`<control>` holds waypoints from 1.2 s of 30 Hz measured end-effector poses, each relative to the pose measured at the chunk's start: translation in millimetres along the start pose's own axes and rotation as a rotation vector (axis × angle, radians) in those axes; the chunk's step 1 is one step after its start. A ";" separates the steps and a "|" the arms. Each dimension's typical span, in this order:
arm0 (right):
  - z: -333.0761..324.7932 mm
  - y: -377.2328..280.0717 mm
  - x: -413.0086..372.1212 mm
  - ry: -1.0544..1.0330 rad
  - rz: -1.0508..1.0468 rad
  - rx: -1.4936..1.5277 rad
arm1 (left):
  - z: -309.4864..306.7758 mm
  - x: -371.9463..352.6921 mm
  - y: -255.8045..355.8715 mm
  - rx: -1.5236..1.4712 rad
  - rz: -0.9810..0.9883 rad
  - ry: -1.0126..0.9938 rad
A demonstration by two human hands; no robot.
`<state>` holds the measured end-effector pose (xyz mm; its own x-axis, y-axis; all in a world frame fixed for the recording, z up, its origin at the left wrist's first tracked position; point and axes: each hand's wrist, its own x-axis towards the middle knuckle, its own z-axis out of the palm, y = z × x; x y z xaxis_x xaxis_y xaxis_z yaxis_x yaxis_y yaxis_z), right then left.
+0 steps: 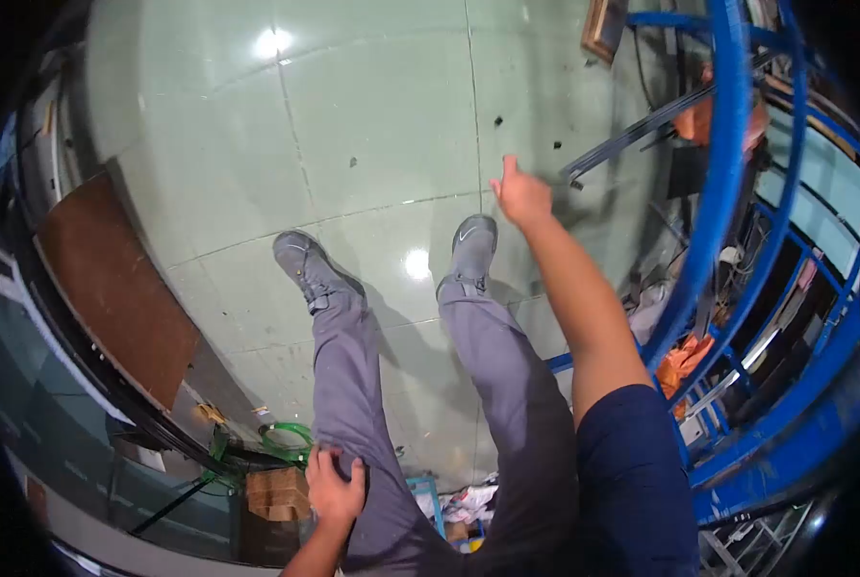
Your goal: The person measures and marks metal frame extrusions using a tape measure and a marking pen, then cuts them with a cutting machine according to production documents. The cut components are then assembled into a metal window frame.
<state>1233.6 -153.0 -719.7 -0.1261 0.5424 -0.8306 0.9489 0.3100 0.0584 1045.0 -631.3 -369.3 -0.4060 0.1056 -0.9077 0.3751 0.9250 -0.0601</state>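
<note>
My left hand [335, 487] lies against the left leg of my grey trousers [345, 389], near the thigh, with its fingers apart and nothing in it. Out in front, at the end of a stretched arm, my right hand [526, 200] is over the tiled floor. One finger points forward and the thumb stands away from it; the remaining fingers look curled and are partly hidden. I see nothing held there. Closest to this hand are a dark metal bar [632, 133], just to its right, and small black pieces [557, 145] on the floor. My grey shoes [474, 240] stand on the tiles.
A blue metal frame [720, 183] curves up along the right, with orange material [685, 363] and mixed items behind it. To the left are a brown board [113, 288], a green coil [286, 439] and a wooden block [278, 494]. A wooden piece [603, 29] stands far right.
</note>
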 end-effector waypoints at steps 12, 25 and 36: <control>58.7 89.7 159.2 0.561 0.733 0.649 | -73.6 25.3 4.9 0.059 0.002 0.061; 35.3 -40.1 137.2 0.362 0.271 0.512 | -92.1 28.1 18.4 0.119 -0.012 -0.028; 53.8 -34.5 135.9 0.577 0.468 0.807 | -73.9 30.8 15.2 -0.031 -0.012 0.014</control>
<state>1199.3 -132.1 -864.4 0.3797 0.8221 -0.4243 0.8215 -0.5105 -0.2541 976.6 -587.0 -367.5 -0.4219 0.0997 -0.9012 0.3440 0.9372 -0.0574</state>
